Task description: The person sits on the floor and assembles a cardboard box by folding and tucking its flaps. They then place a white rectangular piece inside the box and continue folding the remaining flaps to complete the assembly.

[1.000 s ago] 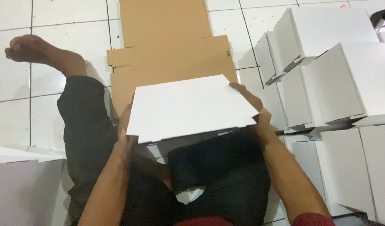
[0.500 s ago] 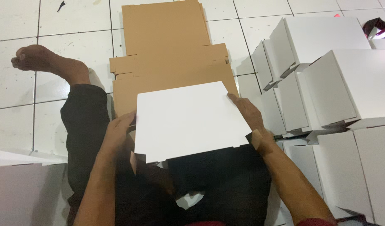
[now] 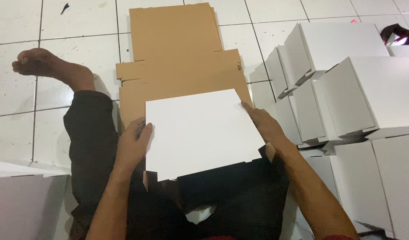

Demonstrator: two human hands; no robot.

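The person sits on a white tiled floor [image 3: 18,98] with a flat white cardboard sheet [image 3: 200,131] held over the lap, white face up and tilted slightly toward the camera. The left hand [image 3: 132,146] grips the sheet's left edge, thumb on top and fingers curled underneath. The right hand [image 3: 266,126] grips the right edge, fingers laid along the upper right side and a small brown flap [image 3: 270,152] showing just below the wrist. Both hands are closed on the sheet; neither is free. Directly beyond the sheet, a stack of flat brown cardboard blanks [image 3: 178,58] lies on the floor, its near end partly covered by the sheet. To the right, a group of assembled white boxes [image 3: 355,89] stands piled close together, near the right forearm. At the lower left, another white box [image 3: 18,200] rests just beside the left leg. The person's bare foot [image 3: 47,64] lies on the tiles to the left of the brown blanks, apart from them.
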